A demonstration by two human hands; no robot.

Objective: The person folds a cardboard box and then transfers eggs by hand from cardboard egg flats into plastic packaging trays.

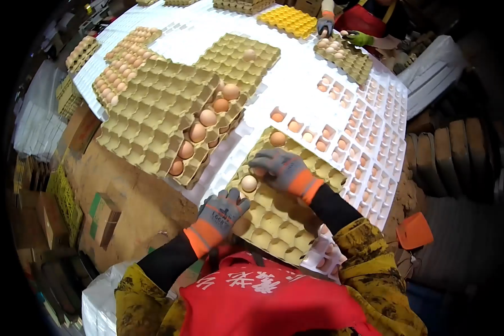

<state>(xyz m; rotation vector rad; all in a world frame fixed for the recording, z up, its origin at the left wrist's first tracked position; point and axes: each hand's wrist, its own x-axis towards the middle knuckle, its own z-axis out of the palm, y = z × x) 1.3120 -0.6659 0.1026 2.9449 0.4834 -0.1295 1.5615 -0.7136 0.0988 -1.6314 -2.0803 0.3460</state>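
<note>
My right hand (285, 171), in a grey glove with an orange cuff, is over the pulp egg tray (280, 213) in front of me. Its fingers are curled around a brown egg (259, 172), mostly hidden beneath them. A pale egg (249, 183) sits in a cup just below, and a brown egg (278, 139) lies farther up the tray. My left hand (224, 214), gloved alike, rests at the tray's left edge with fingers apart. Beside its fingertips another egg (241, 226) shows in part.
To the left, stacked pulp trays (157, 112) overlap a tray with a row of eggs. White foam trays (375, 140) with eggs in cups lie to the right. Across the table a co-worker's gloved hands (341, 33) are at another tray. A yellow tray (288, 21) lies at the back.
</note>
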